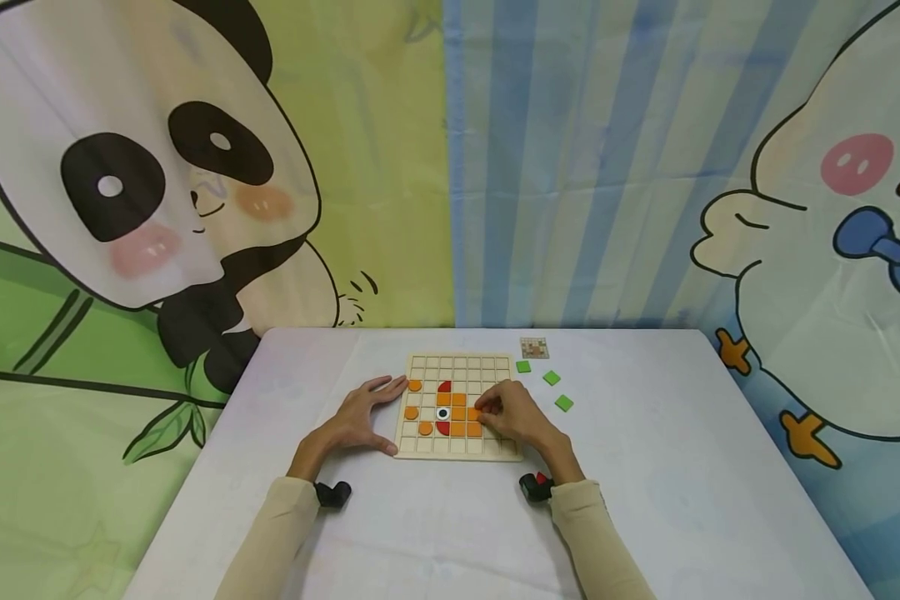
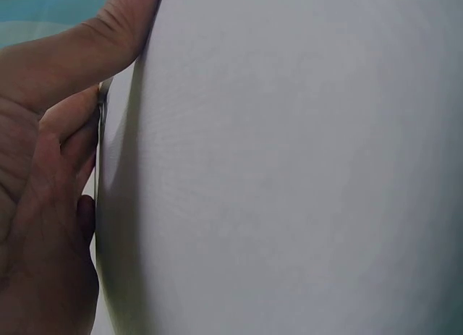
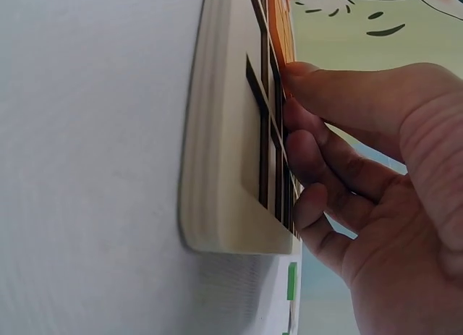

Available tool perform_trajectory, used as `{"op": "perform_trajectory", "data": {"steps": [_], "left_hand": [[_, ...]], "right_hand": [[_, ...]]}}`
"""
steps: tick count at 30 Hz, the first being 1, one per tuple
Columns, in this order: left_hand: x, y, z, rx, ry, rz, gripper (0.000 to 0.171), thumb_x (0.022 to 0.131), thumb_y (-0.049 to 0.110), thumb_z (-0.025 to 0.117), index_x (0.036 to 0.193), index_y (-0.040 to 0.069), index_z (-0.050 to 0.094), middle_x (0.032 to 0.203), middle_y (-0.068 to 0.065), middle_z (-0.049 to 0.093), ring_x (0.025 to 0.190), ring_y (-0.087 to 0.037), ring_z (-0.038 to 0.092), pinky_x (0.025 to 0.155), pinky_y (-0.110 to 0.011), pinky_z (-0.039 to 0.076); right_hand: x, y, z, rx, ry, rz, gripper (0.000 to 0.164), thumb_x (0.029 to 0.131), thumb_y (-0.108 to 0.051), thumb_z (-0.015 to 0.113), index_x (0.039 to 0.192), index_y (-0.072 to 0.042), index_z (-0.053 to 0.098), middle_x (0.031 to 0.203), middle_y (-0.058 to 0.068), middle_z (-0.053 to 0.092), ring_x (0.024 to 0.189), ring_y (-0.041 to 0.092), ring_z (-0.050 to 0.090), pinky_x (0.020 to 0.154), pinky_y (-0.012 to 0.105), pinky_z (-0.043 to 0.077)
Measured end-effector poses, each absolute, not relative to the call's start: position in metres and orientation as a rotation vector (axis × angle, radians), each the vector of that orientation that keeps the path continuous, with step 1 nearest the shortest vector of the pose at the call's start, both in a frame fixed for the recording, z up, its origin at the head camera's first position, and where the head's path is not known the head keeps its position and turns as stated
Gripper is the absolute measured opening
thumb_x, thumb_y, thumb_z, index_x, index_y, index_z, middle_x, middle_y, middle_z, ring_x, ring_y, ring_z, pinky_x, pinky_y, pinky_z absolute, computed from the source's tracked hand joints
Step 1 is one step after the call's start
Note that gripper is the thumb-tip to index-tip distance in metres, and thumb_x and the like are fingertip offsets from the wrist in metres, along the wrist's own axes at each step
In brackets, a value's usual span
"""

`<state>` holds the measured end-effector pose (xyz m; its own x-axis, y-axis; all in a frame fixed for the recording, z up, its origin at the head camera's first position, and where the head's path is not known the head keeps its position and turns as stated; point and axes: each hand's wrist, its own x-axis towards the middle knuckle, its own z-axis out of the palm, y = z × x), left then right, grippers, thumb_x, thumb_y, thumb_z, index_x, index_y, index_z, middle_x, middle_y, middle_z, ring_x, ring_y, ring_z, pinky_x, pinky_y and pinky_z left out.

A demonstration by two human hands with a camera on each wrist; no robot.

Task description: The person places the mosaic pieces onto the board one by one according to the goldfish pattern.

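Note:
A wooden grid board lies on the table, with a pattern of tiles in its cells. At its left edge rests my left hand, fingers spread, thumb by the near corner and fingertips by the upper part of that side. My right hand is over the board's right half, fingers curled. Its thumb and forefinger pinch an orange square tile at the right of the orange block. A white-and-black eye tile sits between two red rounded tiles. Several orange round tiles lie in cells on the left.
Several green square tiles lie on the white table right of the board. Behind them, near the far edge, is a small patterned card. A curtain with cartoon animals hangs behind the table.

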<state>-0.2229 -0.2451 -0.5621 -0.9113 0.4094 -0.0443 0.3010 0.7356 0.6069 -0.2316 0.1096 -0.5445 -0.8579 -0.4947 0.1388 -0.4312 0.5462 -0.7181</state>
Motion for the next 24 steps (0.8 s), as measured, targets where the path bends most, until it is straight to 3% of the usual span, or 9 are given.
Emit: {"op": "perform_trajectory", "data": {"steps": [14, 24], "left_hand": [[-0.221, -0.244, -0.562, 0.537, 2.76, 0.917, 0.131, 0.061, 0.043, 0.108, 0.171, 0.027, 0.037, 0.182, -0.002, 0.032, 0.169, -0.043, 0.021, 0.126, -0.081, 0.023], [-0.221, -0.244, -0.563, 0.547, 2.774, 0.896, 0.132, 0.061, 0.043, 0.107, 0.172, 0.027, 0.037, 0.181, -0.005, 0.031, 0.168, -0.044, 0.022, 0.125, -0.081, 0.025]], "right_hand": [[-0.226, 0.123, -0.532, -0.795, 2.702, -1.159, 0.02, 0.094, -0.007, 0.084, 0.113, 0.0, 0.084, 0.102, 0.007, 0.082, 0.085, 0.012, 0.069, 0.079, 0.026, 0.061], [-0.218, 0.157, -0.518, -0.815, 2.691, -1.083, 0.023, 0.087, -0.004, 0.09, 0.108, 0.003, 0.084, 0.093, 0.007, 0.082, 0.079, 0.009, 0.068, 0.073, 0.024, 0.059]]}}
